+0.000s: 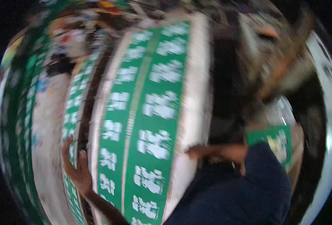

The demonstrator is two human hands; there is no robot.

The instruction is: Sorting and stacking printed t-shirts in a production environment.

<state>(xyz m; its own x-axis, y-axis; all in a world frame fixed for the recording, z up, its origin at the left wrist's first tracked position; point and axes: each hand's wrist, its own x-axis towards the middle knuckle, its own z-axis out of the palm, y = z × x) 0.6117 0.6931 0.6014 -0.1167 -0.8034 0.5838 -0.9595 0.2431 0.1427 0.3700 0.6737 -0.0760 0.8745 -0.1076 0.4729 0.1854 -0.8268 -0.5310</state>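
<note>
Before me runs a long table with pale edges (pixel 195 84), covered by a green sheet (pixel 160 123) that looks like fabric. White blotchy printed motifs repeat along it in two rows, with a thin pale strip (pixel 129 126) between them. My left hand (pixel 80 173) is over the table's left edge, its fingers spread and nothing seen in it. At the right edge, my right hand (pixel 198 152) rests on or just above the pale border. Motion blur hides its fingers, so whether it holds anything is unclear.
Left of a dark gap lies another green patterned strip (pixel 73 112), beside a pale surface (pixel 50 112) with blurred coloured items. A green panel with a pale motif (pixel 284 143) is behind my right arm. Blurred clutter (pixel 278 64) fills the upper right.
</note>
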